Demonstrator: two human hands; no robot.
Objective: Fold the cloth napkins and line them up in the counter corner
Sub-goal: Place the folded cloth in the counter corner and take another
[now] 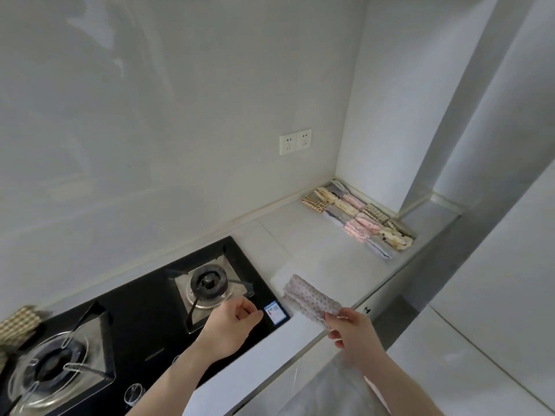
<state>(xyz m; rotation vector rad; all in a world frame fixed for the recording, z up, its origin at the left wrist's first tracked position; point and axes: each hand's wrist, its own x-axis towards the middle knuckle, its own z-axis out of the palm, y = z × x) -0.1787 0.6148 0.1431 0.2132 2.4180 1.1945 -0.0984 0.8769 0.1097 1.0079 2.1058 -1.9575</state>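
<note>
The right hand point(354, 333) pinched one end of a folded dotted napkin point(310, 297), which lay near the front edge of the worktop point(300, 235), just beside the gas hob point(144, 313). The left hand point(231, 324) hovered over the hob with fingers loosely curled, holding nothing. The folded napkins point(360, 216) already stood in rows in the far right corner. To do this step well, the person probably should support the napkin with both hands, so the fold stayed closed, and set it flush against the nearest row.

Counter point(303, 235): folded napkins point(360, 219), hob point(144, 313).
</note>
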